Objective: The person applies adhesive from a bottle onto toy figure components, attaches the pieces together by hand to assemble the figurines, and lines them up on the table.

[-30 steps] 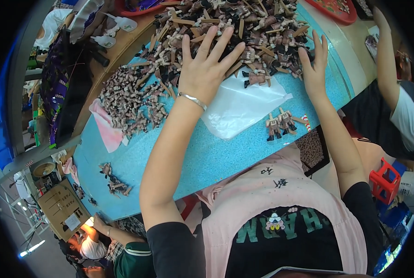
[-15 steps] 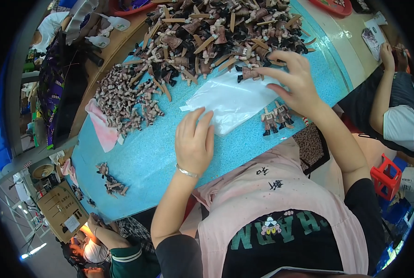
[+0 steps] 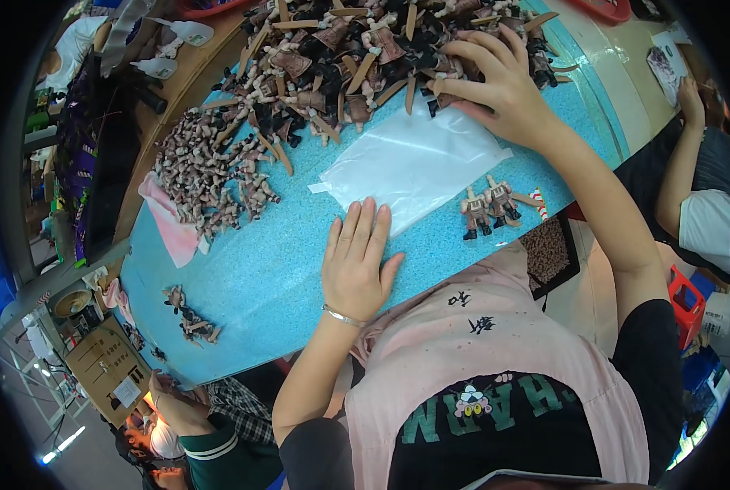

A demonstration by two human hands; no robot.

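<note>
My left hand [image 3: 358, 265] lies flat, fingers stretched out, with its fingertips at the near edge of a clear plastic bag [image 3: 414, 159] on the blue table mat. My right hand [image 3: 500, 90] is at the near edge of a large heap of figurines [image 3: 332, 49], fingers spread and curved. A brown-clothed figurine [image 3: 440, 103] lies right by its fingertips, partly covered; no firm grip on it shows. Two figurines [image 3: 487, 206] lie side by side right of the bag, close to the table's near edge.
A heap of small figurine parts [image 3: 209, 167] is left of the bag, beside a pink cloth [image 3: 167, 220]. A few loose figurines [image 3: 189, 317] lie farther left. A striped stick [image 3: 539, 204] lies at the right edge. Co-workers sit at both sides; a red stool [image 3: 685, 306] stands right.
My left hand has flattened out beside the bag's near edge. My right hand has moved up and away from the bag toward the heap, and the figurine by its fingers now lies nearer the heap.
</note>
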